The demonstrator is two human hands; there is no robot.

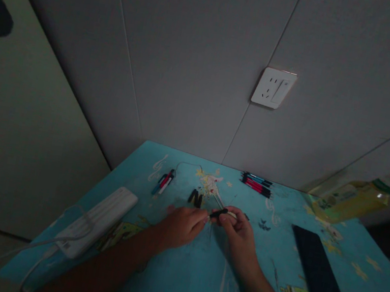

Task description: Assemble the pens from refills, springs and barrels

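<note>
My left hand and my right hand meet over the middle of the table. Between them is a slim pen part with a black section and a pale end. The left fingertips pinch its left end, while the right thumb and fingers close round the pale end. Just beyond the hands lie several short black tubes and thin pale rods. To the right of my right hand is a scatter of small dark pieces. The finer details of the held part are too small to tell.
Several blue, red and black pens lie in a row near the wall, and a few more pens at the left. A white power bank-like block with a cable, a dark flat slab and a bottle of yellow liquid stand or lie around.
</note>
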